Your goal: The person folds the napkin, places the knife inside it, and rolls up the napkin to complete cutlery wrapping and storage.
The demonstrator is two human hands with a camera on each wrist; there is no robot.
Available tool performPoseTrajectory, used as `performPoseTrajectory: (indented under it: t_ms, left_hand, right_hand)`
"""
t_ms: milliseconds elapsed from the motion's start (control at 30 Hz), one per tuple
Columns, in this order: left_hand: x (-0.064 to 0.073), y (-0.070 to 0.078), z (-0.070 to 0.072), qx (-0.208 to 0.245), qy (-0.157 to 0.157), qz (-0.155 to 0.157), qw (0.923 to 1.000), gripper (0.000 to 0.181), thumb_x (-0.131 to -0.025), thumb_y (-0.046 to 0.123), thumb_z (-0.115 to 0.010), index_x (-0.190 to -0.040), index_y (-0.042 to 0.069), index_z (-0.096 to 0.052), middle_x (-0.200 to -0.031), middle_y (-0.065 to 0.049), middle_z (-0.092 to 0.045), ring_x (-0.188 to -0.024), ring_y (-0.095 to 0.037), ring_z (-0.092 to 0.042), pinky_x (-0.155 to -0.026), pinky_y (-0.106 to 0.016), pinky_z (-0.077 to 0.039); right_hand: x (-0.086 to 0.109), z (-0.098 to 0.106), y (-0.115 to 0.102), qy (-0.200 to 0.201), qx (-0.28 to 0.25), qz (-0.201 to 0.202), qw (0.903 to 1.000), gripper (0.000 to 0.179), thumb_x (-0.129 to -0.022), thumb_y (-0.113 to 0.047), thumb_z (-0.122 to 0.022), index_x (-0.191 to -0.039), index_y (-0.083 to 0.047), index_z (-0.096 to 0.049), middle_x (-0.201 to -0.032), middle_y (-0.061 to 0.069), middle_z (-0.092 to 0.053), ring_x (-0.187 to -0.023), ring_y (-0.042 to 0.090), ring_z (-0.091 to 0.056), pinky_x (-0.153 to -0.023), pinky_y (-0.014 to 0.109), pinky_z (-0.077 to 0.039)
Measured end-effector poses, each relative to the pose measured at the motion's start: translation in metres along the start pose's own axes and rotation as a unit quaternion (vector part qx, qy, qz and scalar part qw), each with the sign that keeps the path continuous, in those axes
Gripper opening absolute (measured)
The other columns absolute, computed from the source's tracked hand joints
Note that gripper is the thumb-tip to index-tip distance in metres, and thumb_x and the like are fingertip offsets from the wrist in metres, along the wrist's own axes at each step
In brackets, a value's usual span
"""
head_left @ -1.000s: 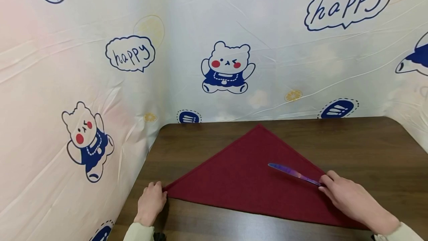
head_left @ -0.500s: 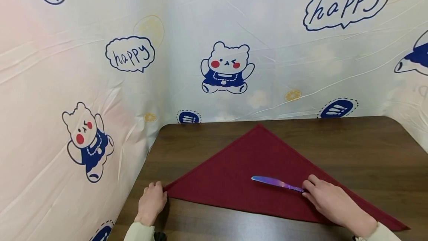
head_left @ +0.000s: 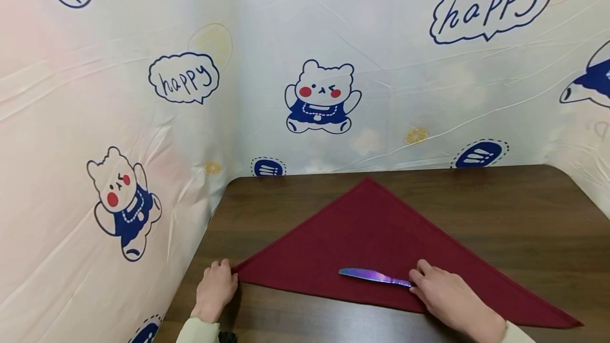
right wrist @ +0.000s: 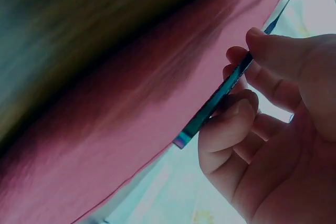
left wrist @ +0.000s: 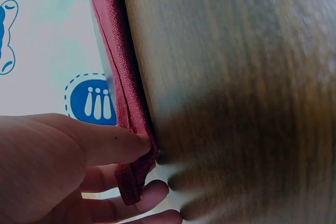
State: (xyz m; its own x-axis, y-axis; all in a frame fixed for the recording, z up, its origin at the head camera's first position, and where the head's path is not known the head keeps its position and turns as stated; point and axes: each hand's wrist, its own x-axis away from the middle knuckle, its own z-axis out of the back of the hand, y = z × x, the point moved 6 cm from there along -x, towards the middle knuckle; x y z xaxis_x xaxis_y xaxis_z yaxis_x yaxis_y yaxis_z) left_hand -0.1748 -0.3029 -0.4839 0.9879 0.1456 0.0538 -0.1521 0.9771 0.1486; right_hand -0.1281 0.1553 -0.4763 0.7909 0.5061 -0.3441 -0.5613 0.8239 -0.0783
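Observation:
A dark red cloth napkin [head_left: 352, 237], folded into a triangle, lies on the table with its peak toward the back edge. At its left corner my left hand [head_left: 215, 287] pinches the cloth; in the left wrist view the thumb [left wrist: 118, 142] presses on the folded corner [left wrist: 131, 182]. My right hand [head_left: 452, 298] holds a table knife [head_left: 374, 276] with an iridescent purple-blue finish by its handle. The blade points left, close over the lower middle of the napkin. Seen from the right wrist, thumb and fingers grip the knife's handle [right wrist: 220, 93].
The brown wooden table [head_left: 524, 216] extends right and behind the napkin. A pale printed sheet [head_left: 391, 57] with bears and "happy" bubbles hangs along the table's back and left sides.
My right hand has moved left and toward the front, bringing the knife over the napkin's lower middle. The napkin's right corner has come into sight. My left hand has stayed in place.

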Motion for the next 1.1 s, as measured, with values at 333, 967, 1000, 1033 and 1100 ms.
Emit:
performPoseTrajectory:
  t_ms: [333,967,1000,1033,1100]
  left_hand:
    - [0.002,0.000,0.003,0.007,0.001,0.000,1.0000,0.025,-0.086,0.015,-0.064,-0.097,-0.006,-0.058,-0.092,-0.025,-0.058,-0.084,-0.043,-0.055,-0.067,-0.058,-0.048]
    - [0.002,0.001,0.002,0.013,-0.017,0.008,0.9997,0.023,-0.087,0.015,-0.064,-0.095,-0.005,-0.056,-0.093,-0.025,-0.057,-0.086,-0.043,-0.054,-0.069,-0.058,-0.048]
    - [0.001,0.001,0.002,0.013,-0.017,0.007,0.9997,0.023,-0.087,0.015,-0.064,-0.096,-0.005,-0.056,-0.094,-0.025,-0.057,-0.087,-0.043,-0.054,-0.069,-0.058,-0.048]
    - [0.001,0.001,0.002,0.012,-0.017,0.007,0.9998,0.024,-0.087,0.015,-0.064,-0.096,-0.005,-0.056,-0.094,-0.025,-0.058,-0.087,-0.043,-0.054,-0.069,-0.058,-0.048]
    - [0.001,0.001,0.002,0.012,-0.018,0.006,0.9998,0.024,-0.088,0.016,-0.063,-0.096,-0.006,-0.056,-0.094,-0.025,-0.058,-0.088,-0.043,-0.054,-0.069,-0.058,-0.048]
  right_hand:
    - [-0.004,-0.008,-0.015,0.010,0.012,0.037,0.9992,0.028,-0.074,-0.023,-0.080,-0.074,-0.017,-0.052,-0.071,-0.005,-0.041,-0.052,0.008,-0.044,-0.046,0.025,-0.040]
    - [-0.009,-0.013,-0.033,-0.013,-0.010,0.037,0.9992,0.022,-0.078,-0.020,-0.076,-0.073,-0.019,-0.054,-0.070,-0.007,-0.043,-0.051,0.008,-0.041,-0.045,0.025,-0.036]
    - [-0.009,-0.013,-0.033,-0.012,-0.010,0.038,0.9991,0.022,-0.078,-0.020,-0.076,-0.072,-0.019,-0.054,-0.070,-0.007,-0.043,-0.051,0.008,-0.041,-0.046,0.025,-0.036]
    - [-0.010,-0.013,-0.034,-0.012,-0.010,0.040,0.9991,0.022,-0.078,-0.020,-0.076,-0.072,-0.019,-0.054,-0.070,-0.007,-0.043,-0.051,0.007,-0.041,-0.046,0.024,-0.036]
    - [-0.010,-0.013,-0.035,-0.007,-0.008,0.044,0.9990,0.023,-0.077,-0.021,-0.076,-0.072,-0.019,-0.054,-0.070,-0.007,-0.043,-0.051,0.007,-0.040,-0.046,0.024,-0.036]
